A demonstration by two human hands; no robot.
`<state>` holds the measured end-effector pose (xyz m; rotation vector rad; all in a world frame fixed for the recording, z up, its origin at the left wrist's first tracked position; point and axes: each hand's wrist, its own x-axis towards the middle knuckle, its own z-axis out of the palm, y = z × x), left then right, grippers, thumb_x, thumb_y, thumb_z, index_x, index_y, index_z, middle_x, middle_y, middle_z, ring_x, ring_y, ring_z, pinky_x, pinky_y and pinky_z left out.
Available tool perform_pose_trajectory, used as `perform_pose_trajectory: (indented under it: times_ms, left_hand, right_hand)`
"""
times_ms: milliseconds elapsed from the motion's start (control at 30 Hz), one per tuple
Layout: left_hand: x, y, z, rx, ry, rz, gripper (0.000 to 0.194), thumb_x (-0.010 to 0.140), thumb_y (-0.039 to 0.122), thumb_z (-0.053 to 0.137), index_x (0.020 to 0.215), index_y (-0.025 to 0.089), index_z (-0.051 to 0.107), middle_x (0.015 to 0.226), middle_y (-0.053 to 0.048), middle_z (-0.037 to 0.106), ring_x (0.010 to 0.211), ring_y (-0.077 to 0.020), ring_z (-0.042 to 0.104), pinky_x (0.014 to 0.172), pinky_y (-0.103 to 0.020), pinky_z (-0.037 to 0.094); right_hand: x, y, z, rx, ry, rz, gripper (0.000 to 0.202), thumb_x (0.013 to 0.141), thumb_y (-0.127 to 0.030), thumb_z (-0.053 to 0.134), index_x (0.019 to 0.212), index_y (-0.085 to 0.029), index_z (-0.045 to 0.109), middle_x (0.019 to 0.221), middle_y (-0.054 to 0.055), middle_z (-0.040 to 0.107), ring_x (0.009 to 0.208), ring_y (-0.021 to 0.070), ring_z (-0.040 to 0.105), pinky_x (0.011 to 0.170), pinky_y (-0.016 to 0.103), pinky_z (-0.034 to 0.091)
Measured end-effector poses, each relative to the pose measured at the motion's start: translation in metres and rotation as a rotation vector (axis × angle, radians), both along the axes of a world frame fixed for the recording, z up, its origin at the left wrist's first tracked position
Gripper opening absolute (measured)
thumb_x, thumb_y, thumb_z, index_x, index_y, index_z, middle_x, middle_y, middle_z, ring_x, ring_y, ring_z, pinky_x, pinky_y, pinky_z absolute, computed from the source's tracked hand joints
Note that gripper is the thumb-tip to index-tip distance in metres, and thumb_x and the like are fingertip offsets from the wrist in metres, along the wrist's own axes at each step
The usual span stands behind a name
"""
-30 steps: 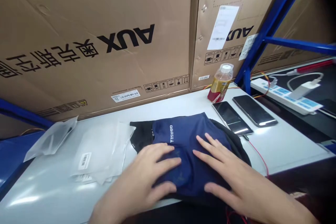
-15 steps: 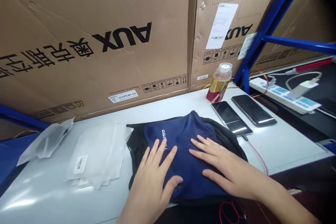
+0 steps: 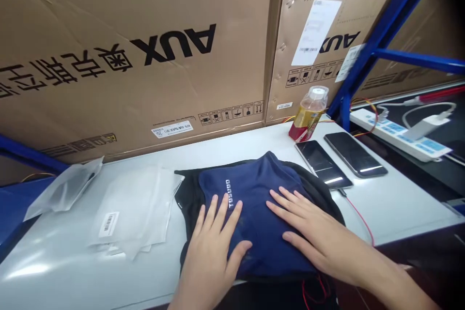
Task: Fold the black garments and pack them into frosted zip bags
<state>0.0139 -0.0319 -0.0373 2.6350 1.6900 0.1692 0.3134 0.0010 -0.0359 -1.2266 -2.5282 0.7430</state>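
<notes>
A navy blue piece of fabric [image 3: 250, 220] with white lettering lies spread over a black cloth item [image 3: 191, 191] at the table's front edge. I cannot tell what garment the navy fabric is. My left hand [image 3: 216, 247] rests flat on its left part, fingers spread, the fingertips beside the lettering. On the right part lies my right hand [image 3: 308, 230], palm down with fingers apart. Neither hand grips anything. Small folds rise at the fabric's far edge.
Left of the fabric lie stacked translucent bags [image 3: 134, 208] and a separate clear bag [image 3: 67, 186]. Two phones [image 3: 323, 163] and a bottle [image 3: 308, 114] stand or lie at the right. Large cardboard boxes [image 3: 163, 87] line the back. A power strip [image 3: 399, 135] sits beyond the blue frame [image 3: 378, 38].
Both hands stay flat on the navy fabric, the right one slightly further right. More of the white lettering shows beside the left fingers. The camera view has shifted a little.
</notes>
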Motion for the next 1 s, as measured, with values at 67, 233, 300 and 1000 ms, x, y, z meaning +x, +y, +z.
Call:
perform_pose_trajectory:
  times_ms: [67, 233, 300, 1000]
  left_hand:
    - [-0.004, 0.003, 0.001, -0.024, -0.001, -0.007, 0.071, 0.107, 0.052, 0.048, 0.169, 0.032, 0.023, 0.173, -0.007, 0.032, 0.158, -0.0378, 0.033, 0.12, -0.064, 0.042]
    - [-0.005, 0.005, -0.001, -0.021, -0.005, -0.003, 0.07, 0.106, 0.053, 0.048, 0.169, 0.031, 0.025, 0.172, -0.008, 0.033, 0.158, -0.0383, 0.034, 0.121, -0.065, 0.041]
    - [-0.003, 0.004, -0.002, -0.009, -0.008, 0.005, 0.071, 0.106, 0.053, 0.049, 0.169, 0.031, 0.025, 0.172, -0.007, 0.034, 0.157, -0.0383, 0.035, 0.121, -0.064, 0.041]
    - [-0.004, 0.004, -0.008, 0.029, -0.04, 0.023, 0.071, 0.105, 0.052, 0.051, 0.169, 0.034, 0.027, 0.172, -0.004, 0.035, 0.157, -0.036, 0.036, 0.122, -0.061, 0.04]
  right_hand:
    - [0.0, -0.005, -0.001, 0.001, -0.025, -0.033, 0.061, 0.11, -0.043, 0.048, 0.166, -0.041, 0.027, 0.174, -0.001, 0.027, 0.161, 0.0306, 0.024, 0.13, 0.06, 0.026]
    - [0.003, -0.009, 0.001, 0.013, -0.03, -0.057, 0.058, 0.109, -0.043, 0.049, 0.165, -0.039, 0.033, 0.172, 0.0, 0.032, 0.159, 0.0304, 0.03, 0.129, 0.058, 0.031]
    - [0.003, -0.003, 0.004, 0.047, -0.026, -0.058, 0.053, 0.109, -0.04, 0.049, 0.161, -0.037, 0.043, 0.168, 0.001, 0.042, 0.156, 0.0304, 0.038, 0.128, 0.057, 0.035]
    - [0.025, -0.043, 0.008, -0.072, -0.162, -0.613, 0.045, 0.089, -0.075, 0.062, 0.104, -0.032, 0.064, 0.095, 0.005, 0.076, 0.078, 0.0293, 0.075, 0.063, 0.041, 0.06]
